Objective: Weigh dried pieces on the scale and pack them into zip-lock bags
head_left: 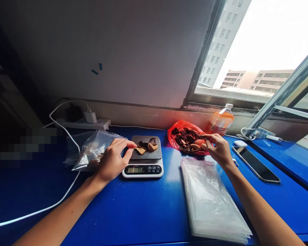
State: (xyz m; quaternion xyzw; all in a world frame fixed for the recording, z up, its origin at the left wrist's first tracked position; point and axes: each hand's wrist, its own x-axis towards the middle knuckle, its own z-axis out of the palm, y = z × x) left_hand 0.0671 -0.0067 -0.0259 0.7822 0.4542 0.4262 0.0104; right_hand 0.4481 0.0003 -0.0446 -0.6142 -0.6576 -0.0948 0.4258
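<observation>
A white kitchen scale [143,175] with a grey metal plate carries a few curled pieces of dried peel [152,145], dark outside and pale inside. Its display is on and seems to read 96 or 9.6. My left hand [114,159] reaches in from the left, thumb and forefinger pinched on the edge of a dried peel piece at the plate's left side. To the right, an open red plastic bag [171,136] is full of similar dark dried peel. My right hand [218,149] is at the bag's right edge, its fingers closed on a dark piece of peel.
A stack of clear zip bags [213,201] lies in front of the red bag. Filled clear bags [92,150] lie left of the scale beside a white cable [66,198]. An orange drink bottle [221,120], a phone [256,164] and an earbud case [240,144] are at right.
</observation>
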